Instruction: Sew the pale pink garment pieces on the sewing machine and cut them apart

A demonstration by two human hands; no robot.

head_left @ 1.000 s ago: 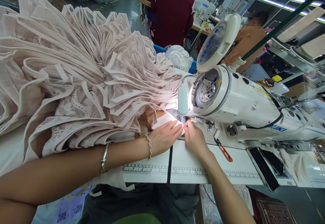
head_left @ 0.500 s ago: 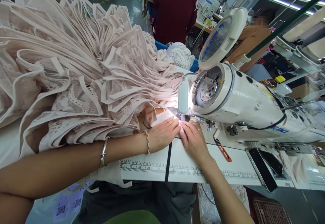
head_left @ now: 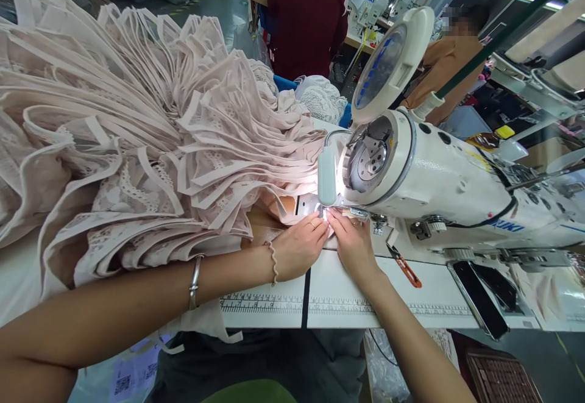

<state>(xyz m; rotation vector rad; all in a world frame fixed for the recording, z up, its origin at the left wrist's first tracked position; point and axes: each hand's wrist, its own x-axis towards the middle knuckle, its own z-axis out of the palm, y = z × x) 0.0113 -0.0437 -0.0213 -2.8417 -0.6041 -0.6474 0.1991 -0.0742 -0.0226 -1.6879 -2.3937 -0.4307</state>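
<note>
My left hand (head_left: 301,246) and my right hand (head_left: 354,246) meet just below the needle area of a white sewing machine (head_left: 457,177). Both hands have their fingers pressed on a small piece of pale pink fabric (head_left: 329,232) lit by the lamp (head_left: 326,177). Fingertips of the two hands nearly touch, and the fabric between them is mostly hidden. A large heap of pale pink lace-edged garments (head_left: 192,128) lies to the left, its near folds beside my left wrist.
Orange-handled snips (head_left: 406,269) and a black phone (head_left: 478,299) lie right of my right hand. A printed ruler (head_left: 338,306) runs along the table's front edge. Beyond, a person in dark red (head_left: 304,19) and another in brown (head_left: 445,74) are seen.
The view has shifted slightly. The pale fabric by my left hand has drawn in towards the needle area, baring more of the metal plate. Both hands stay close together.
</note>
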